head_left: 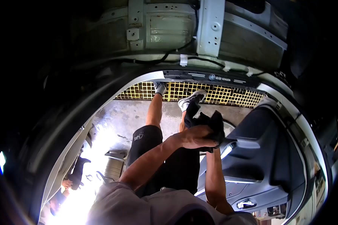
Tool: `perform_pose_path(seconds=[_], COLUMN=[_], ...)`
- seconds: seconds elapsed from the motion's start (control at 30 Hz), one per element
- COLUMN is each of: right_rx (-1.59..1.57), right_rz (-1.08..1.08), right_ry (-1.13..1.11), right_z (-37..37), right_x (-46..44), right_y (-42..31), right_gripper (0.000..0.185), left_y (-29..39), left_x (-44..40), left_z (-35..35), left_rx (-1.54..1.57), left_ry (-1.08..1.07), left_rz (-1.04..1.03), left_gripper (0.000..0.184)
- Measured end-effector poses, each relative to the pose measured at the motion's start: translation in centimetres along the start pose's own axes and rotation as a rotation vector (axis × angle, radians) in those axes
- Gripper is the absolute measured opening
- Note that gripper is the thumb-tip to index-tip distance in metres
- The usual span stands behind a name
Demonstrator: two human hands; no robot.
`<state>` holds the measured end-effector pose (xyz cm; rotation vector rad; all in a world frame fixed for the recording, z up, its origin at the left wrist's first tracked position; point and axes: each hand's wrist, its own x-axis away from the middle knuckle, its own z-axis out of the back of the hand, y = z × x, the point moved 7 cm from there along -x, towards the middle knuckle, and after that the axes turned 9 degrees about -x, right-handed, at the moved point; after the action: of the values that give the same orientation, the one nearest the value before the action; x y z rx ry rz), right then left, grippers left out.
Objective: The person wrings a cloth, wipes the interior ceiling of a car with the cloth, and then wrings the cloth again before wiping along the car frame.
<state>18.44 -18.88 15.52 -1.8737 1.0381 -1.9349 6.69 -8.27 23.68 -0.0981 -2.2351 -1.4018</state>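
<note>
My left hand [199, 137] reaches across my body, its fingers closed on a bunched black glove-like cloth [216, 125]. This dark fabric lies around the end of my right forearm, and one piece of it hangs toward the shoe. My right hand [211, 147] is mostly covered by the fabric and by my left hand, so its fingers do not show. Both hands meet in front of my black shorts [150, 144], above the concrete floor.
A car door opening surrounds me, with a dark lettered sill [210, 77] ahead and bare metal floor panels [169, 30] beyond. The open door's dark inner panel [266, 146] stands at right. Yellow grating [233, 98] lies by my feet. Another person's hand [67, 184] shows at lower left.
</note>
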Motion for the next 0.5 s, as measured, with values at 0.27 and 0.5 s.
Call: perform_pose_path(seconds=[0.27, 0.5], right_rx=[-0.995, -0.731], right_rz=[-0.260, -0.070], right_ry=[-0.109, 0.329], right_z=[-3.8, 0.3], right_x=[5.2, 14.1], right_y=[-5.9, -9.4], right_gripper=[0.034, 0.025], left_y=[3.4, 6.4], left_x=[4.8, 12.7], left_z=[-4.3, -3.1], left_rx=[-0.006, -0.069], left_ry=[0.004, 0.083], left_rz=[-0.196, -0.004], left_gripper=[0.034, 0.038])
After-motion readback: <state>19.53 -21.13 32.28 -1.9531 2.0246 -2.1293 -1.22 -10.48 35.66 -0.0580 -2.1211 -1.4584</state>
